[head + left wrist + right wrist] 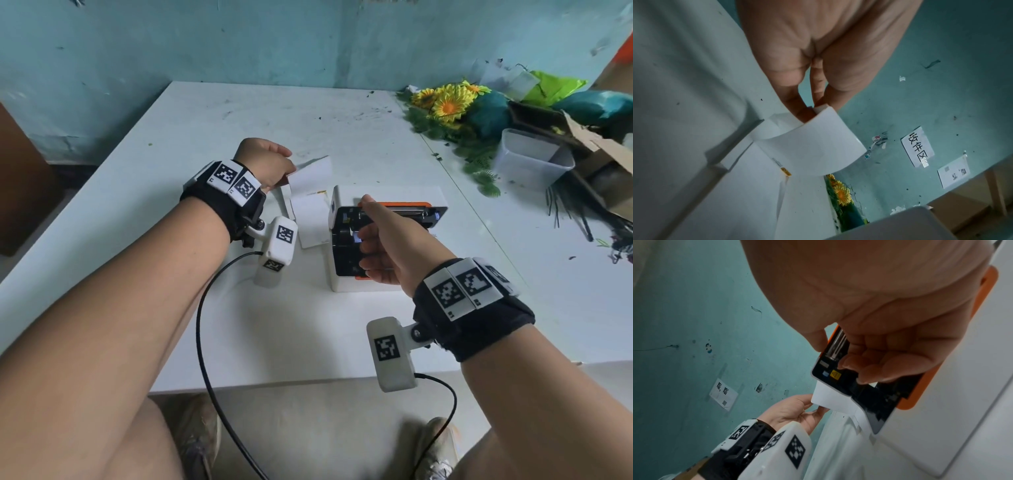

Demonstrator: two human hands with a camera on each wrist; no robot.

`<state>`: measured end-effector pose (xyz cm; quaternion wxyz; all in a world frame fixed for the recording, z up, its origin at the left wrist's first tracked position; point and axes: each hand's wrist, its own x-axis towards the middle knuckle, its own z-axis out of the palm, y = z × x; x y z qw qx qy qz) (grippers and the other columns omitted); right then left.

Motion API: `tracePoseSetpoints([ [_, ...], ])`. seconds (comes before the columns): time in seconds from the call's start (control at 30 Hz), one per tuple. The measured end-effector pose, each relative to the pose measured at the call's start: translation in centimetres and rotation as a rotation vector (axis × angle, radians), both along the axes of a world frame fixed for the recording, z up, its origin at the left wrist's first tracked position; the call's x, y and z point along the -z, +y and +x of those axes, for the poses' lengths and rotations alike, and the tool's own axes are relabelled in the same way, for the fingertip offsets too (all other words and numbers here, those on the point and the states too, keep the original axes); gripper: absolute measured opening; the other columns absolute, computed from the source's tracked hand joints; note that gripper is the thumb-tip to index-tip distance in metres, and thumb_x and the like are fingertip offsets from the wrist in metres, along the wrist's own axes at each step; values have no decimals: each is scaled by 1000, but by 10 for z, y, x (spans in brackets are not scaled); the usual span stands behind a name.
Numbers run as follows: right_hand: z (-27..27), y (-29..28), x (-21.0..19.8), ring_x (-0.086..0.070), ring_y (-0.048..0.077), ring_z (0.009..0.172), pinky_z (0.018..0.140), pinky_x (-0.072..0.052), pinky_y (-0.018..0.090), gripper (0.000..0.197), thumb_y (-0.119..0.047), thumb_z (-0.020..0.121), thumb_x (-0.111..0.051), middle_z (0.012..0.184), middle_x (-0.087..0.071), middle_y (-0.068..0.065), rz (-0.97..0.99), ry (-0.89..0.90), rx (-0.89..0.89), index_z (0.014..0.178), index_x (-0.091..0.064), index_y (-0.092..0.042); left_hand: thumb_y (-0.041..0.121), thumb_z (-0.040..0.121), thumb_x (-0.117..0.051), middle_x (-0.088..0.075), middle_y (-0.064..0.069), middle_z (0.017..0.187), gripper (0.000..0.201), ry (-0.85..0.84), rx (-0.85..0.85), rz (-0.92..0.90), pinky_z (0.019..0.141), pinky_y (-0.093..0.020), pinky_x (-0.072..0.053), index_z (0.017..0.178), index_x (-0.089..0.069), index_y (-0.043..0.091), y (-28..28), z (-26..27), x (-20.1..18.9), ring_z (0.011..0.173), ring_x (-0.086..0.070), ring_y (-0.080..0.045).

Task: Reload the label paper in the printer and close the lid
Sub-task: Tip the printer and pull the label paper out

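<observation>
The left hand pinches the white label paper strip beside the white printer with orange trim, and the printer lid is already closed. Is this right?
Not quite. The left hand pinches the white label paper strip, but the white printer with orange trim is open: the head view shows its black inside.

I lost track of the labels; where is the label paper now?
In the head view, the label paper lies left of the open printer, its far end pinched by the left hand.

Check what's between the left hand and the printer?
Fanfold label paper spans it, from left hand down to the open printer; head view.
</observation>
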<state>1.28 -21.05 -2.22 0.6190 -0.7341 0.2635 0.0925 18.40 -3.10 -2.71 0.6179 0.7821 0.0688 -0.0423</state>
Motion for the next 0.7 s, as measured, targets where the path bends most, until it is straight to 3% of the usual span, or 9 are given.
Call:
tracePoseSetpoints([
  [0.23,-1,-1,0,-61,18,61,60,-52,29,56,-67,104,-53,78,-62,1,2,-4,-6,88,-66,-15,-22,87,-65,-68,-15,90,28,76,-84,-254,93,-49,-65,84,-69,6,-4,-6,-1,92,-74,-36],
  [0.33,0,-2,-1,-62,19,61,58,-51,29,56,-67,104,-54,78,-62,1,6,-1,-8,88,-66,-15,-20,96,-54,-65,-17,94,33,117,-26,-359,79,-43,-68,90,-72,7,-3,-8,-4,82,-69,-32],
  [0.43,0,-3,0,-63,19,63,60,-53,29,56,-67,104,-54,79,-62,1,10,2,-10,89,-66,-15,-13,103,-50,-72,-14,102,33,128,2,-384,70,-34,-67,90,-71,9,-5,-8,-4,83,-73,-27],
  [0.53,1,-4,1,-63,19,62,60,-53,29,56,-68,103,-54,80,-63,2,10,2,-11,88,-66,-15,-11,101,-52,-74,-15,95,27,123,-65,-391,58,-29,-64,88,-70,4,-7,-6,-1,76,-75,-25],
  [0.6,1,-4,2,-63,19,63,62,-53,30,57,-68,103,-54,79,-63,1,5,4,-15,87,-67,-15,-10,94,-64,-73,-16,87,19,115,-105,-382,64,-32,-67,81,-71,2,-5,-6,3,75,-74,-27],
  [0.7,2,-3,2,-63,20,64,63,-53,30,57,-68,103,-53,79,-63,2,5,3,-16,88,-67,-15,-11,84,-78,-74,-16,85,23,91,-72,-321,81,-39,-68,68,-75,5,-2,-6,10,79,-74,-27],
])
